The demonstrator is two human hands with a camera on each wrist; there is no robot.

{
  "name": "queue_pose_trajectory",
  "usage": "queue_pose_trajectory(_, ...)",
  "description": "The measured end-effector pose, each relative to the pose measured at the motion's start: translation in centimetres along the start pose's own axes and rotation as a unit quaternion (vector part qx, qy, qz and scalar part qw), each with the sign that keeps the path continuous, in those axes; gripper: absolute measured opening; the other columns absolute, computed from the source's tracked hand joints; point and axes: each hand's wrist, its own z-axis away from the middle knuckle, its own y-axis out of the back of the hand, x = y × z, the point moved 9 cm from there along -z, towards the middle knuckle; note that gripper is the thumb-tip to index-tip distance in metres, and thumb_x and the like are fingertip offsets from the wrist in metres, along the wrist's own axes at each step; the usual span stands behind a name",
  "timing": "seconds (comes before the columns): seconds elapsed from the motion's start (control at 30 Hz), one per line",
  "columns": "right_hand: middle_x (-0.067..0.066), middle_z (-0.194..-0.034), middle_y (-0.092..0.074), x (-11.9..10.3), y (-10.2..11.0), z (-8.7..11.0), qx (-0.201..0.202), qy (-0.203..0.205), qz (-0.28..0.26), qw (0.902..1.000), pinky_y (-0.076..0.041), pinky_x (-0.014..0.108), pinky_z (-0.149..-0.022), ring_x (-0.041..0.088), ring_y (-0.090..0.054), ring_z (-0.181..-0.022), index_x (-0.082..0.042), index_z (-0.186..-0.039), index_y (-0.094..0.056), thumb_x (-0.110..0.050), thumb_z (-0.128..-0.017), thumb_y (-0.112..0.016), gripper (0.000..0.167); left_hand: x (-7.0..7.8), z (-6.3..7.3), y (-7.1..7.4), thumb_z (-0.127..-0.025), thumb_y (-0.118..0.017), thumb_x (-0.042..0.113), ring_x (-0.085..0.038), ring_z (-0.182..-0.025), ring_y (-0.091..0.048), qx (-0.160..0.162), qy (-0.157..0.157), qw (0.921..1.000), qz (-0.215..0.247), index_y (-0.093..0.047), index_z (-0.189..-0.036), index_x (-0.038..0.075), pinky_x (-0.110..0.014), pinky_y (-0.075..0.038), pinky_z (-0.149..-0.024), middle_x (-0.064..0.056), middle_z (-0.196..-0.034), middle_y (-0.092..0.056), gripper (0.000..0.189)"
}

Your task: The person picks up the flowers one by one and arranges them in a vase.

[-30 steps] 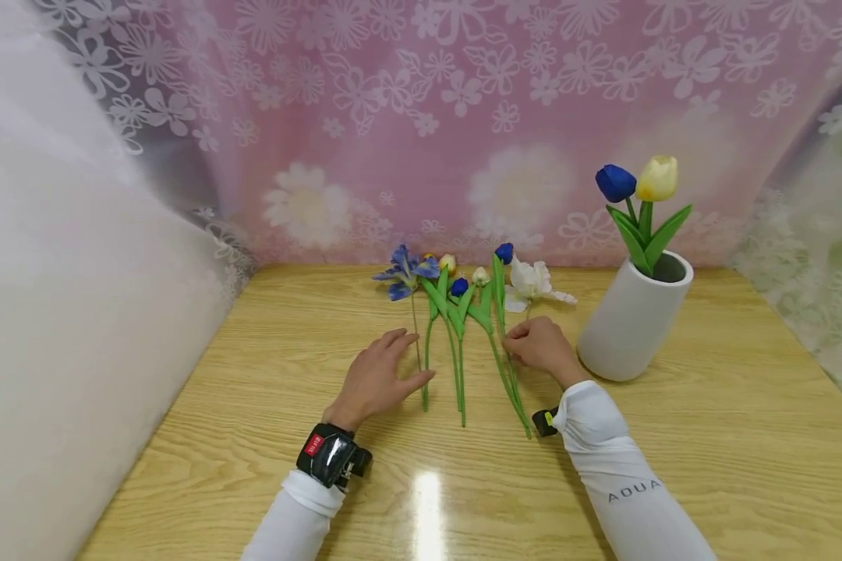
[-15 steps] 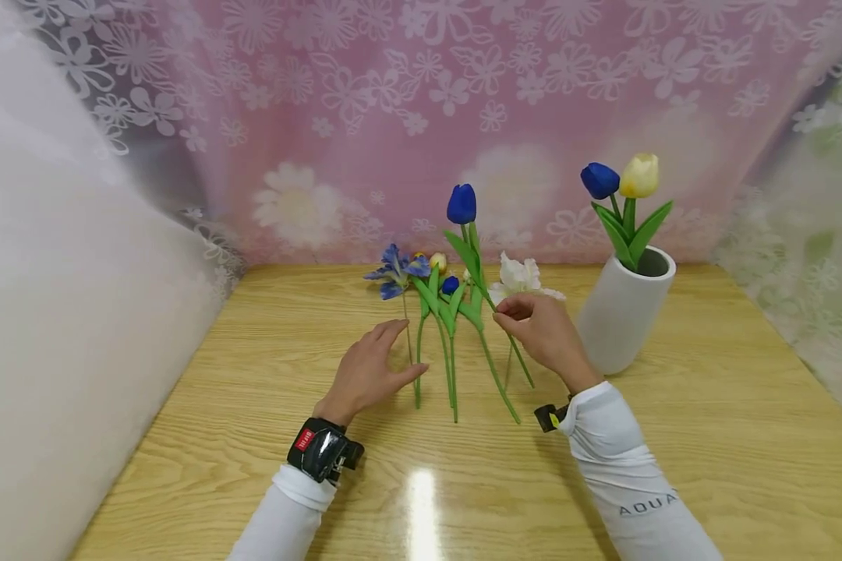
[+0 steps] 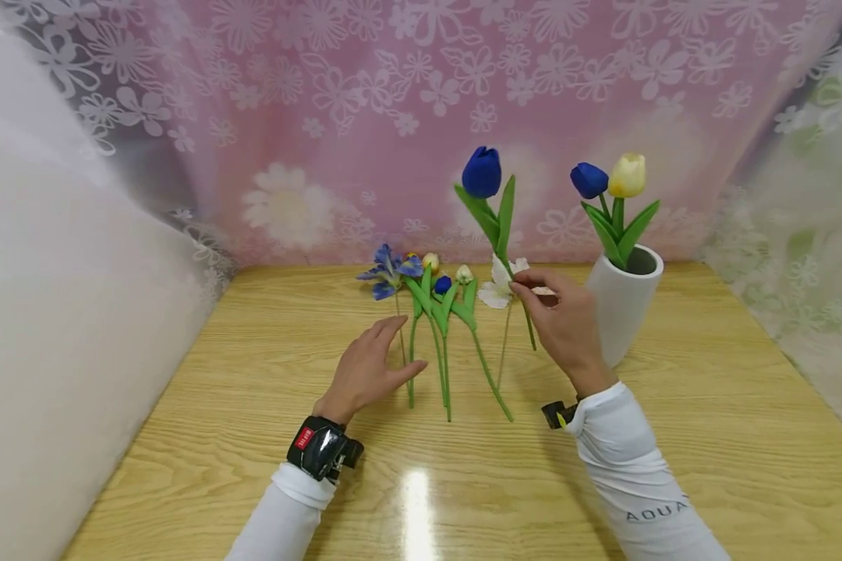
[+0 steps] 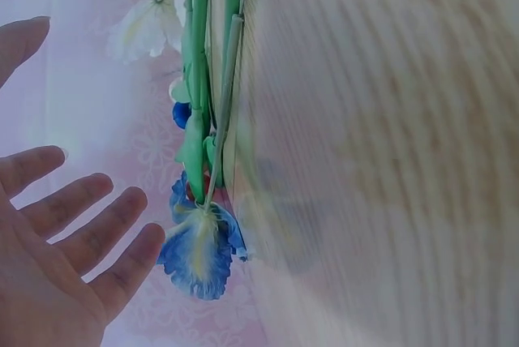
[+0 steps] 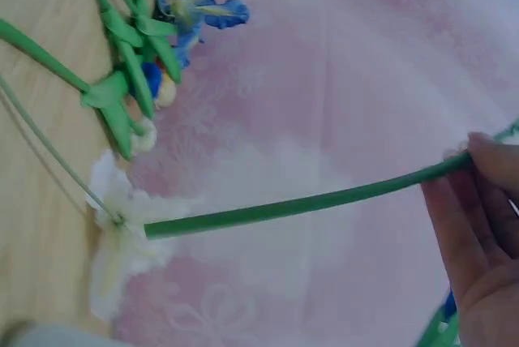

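Observation:
In the head view my right hand [image 3: 568,327] pinches the green stem of a blue tulip [image 3: 482,173] between thumb and fingers, its bloom raised upright above the table. The right wrist view shows the stem [image 5: 284,205] running out from the right hand [image 5: 486,242] to its cut end. My left hand [image 3: 365,370], fingers spread, hovers beside the stems of the lying flowers, nearest the blue iris [image 3: 386,274]. The left wrist view has nothing in the left hand [image 4: 73,242]. Several tulips [image 3: 445,312] and a white flower [image 3: 495,291] lie on the table.
A white vase [image 3: 620,312] stands at the right behind the right hand, holding a second blue tulip [image 3: 589,180] and a pale yellow tulip [image 3: 627,175]. A pink floral curtain [image 3: 365,101] hangs along the back edge of the wooden table [image 3: 252,389].
My right hand has taken hold of the blue tulip among the lying flowers and lifted it up and slightly right. The left hand has stayed nearly in place.

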Motion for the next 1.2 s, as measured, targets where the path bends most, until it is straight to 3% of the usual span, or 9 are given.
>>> queue_pose_trajectory(0.13, 0.012, -0.095, -0.07, -1.1, 2.2, -0.4, 0.064, 0.033, -0.01, 0.9974, -0.05, 0.012, -0.073, 0.02, -0.066, -0.086, 0.002, -0.11, -0.071, 0.005, -0.08, -0.073, 0.03, 0.2, -0.2, -0.1, -0.086, -0.063, 0.053, -0.031, -0.122, -0.049, 0.001, -0.006, 1.0, -0.001, -0.041, -0.146, 0.013, -0.049, -0.044, -0.094, -0.009, -0.142, -0.045, 0.075)
queue_pose_trajectory(0.23, 0.012, -0.097, -0.07, -1.9, 3.4, -0.7, 0.091, 0.054, -0.015, 0.9943, -0.051, 0.014, -0.075, 0.017, -0.066, -0.088, 0.004, -0.103, -0.073, 0.008, -0.079, -0.073, 0.025, 0.4, -0.4, -0.2, -0.086, -0.064, 0.053, -0.031, -0.122, -0.049, 0.005, -0.014, 0.9999, -0.002, -0.041, -0.145, 0.013, -0.049, -0.045, -0.093, -0.01, -0.142, -0.045, 0.075)
queue_pose_trajectory(0.4, 0.013, -0.094, -0.069, -2.7, 4.7, -1.4, 0.106, 0.067, -0.018, 0.9919, -0.052, 0.017, -0.076, 0.02, -0.066, -0.085, 0.005, -0.098, -0.074, 0.007, -0.078, -0.073, 0.02, 1.0, -0.8, -0.1, -0.086, -0.065, 0.051, -0.031, -0.121, -0.05, 0.015, -0.031, 0.9994, -0.007, -0.043, -0.144, 0.012, -0.05, -0.044, -0.094, -0.011, -0.141, -0.046, 0.072)
queue_pose_trajectory(0.7, 0.011, -0.094, -0.07, -4.1, 6.2, -2.4, 0.124, 0.088, 0.001, 0.9883, -0.05, 0.016, -0.077, 0.014, -0.065, -0.082, 0.001, -0.1, -0.075, 0.003, -0.08, -0.073, 0.02, 2.7, -1.7, 1.0, -0.085, -0.068, 0.047, -0.031, -0.118, -0.053, 0.045, -0.071, 0.9964, -0.009, -0.045, -0.142, 0.013, -0.049, -0.046, -0.091, -0.012, -0.139, -0.047, 0.07)
queue_pose_trajectory(1.2, 0.014, -0.088, -0.07, -6.3, 9.0, -3.0, 0.172, 0.103, 0.047, 0.9785, -0.044, 0.012, -0.07, 0.028, -0.065, -0.073, 0.001, -0.092, -0.077, 0.006, -0.076, -0.076, 0.017, 3.5, -2.1, 0.9, -0.085, -0.067, 0.048, -0.03, -0.116, -0.053, 0.036, -0.072, 0.9968, -0.005, -0.044, -0.143, 0.014, -0.049, -0.046, -0.09, -0.011, -0.14, -0.046, 0.071)
